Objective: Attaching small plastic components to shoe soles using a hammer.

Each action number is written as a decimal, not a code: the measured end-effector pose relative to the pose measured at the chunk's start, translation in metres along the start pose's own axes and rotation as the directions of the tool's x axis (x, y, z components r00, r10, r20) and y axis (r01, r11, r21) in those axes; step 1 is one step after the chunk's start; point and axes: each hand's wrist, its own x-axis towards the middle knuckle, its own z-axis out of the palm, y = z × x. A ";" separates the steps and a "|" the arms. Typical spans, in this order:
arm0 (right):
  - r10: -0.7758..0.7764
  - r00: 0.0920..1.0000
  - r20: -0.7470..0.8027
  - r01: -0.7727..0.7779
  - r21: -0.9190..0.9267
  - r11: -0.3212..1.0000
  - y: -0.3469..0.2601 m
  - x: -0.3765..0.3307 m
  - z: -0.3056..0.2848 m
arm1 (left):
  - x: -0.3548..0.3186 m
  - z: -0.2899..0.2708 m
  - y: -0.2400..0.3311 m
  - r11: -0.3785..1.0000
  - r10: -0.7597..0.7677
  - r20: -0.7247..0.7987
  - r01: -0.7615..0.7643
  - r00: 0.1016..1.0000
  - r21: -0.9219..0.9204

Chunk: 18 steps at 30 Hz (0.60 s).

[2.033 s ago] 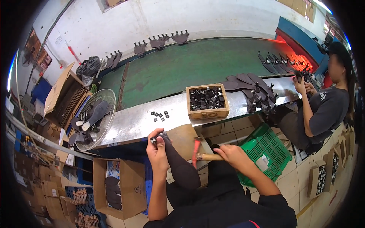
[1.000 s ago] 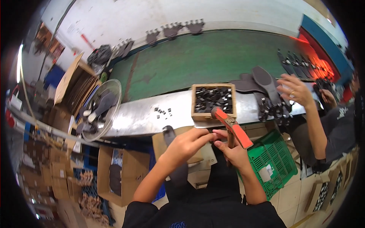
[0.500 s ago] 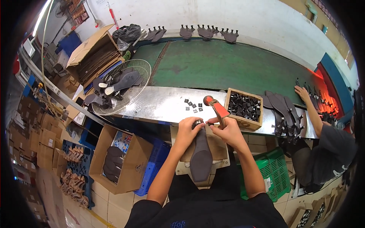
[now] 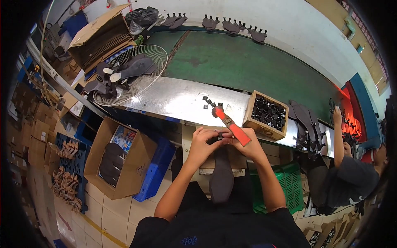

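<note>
From my end I get a long silver metal bench [image 4: 173,89] running across, with a pale plate-topped work stand [image 4: 188,138] on the near side, right ahead of the wearer. The matte dark grey-brown shoe sole [image 4: 221,184] lies lengthwise over that stand: broad rounded end toward the lap, waist narrowing away to the hands. Surface plain and smooth from here; far tip hidden by fingers.

Hammer [image 4: 235,129] next: red, worn-looking head with a dark round face, sticking up and leftward out of the right grip [image 4: 247,143], which is closed around it; handle mostly covered. Same grip has its fingertips at the sole's narrow end. Left grip [image 4: 203,144] is closed on that end too, thumb and fingers pinching. I make out something small and dark between the fingertips; can't tell its shape. Small square black pieces [image 4: 209,102] lie scattered on the bench just beyond the hammer head.

Markings, big to small: dark printed emblem on the brown cardboard carton [image 4: 133,169], too small to read; faint dark marks on the front of the open wooden box [image 4: 264,131], unreadable; blue embroidered script [image 4: 190,240] on the wearer's black shirt, blurred.
</note>
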 end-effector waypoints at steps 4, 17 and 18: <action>-0.097 0.995 -0.039 0.098 0.032 0.995 -0.004 -0.001 0.004 | 0.006 -0.009 0.011 0.986 0.018 0.058 -0.008 0.998 -0.167; -0.245 0.964 -0.106 0.211 -0.260 0.942 -0.014 -0.006 0.010 | 0.003 -0.008 0.022 0.958 -0.141 0.087 0.158 0.986 -0.241; -0.215 0.969 -0.121 0.171 -0.298 0.939 -0.015 -0.008 0.011 | 0.005 -0.008 0.025 0.948 -0.119 0.047 0.128 0.992 -0.291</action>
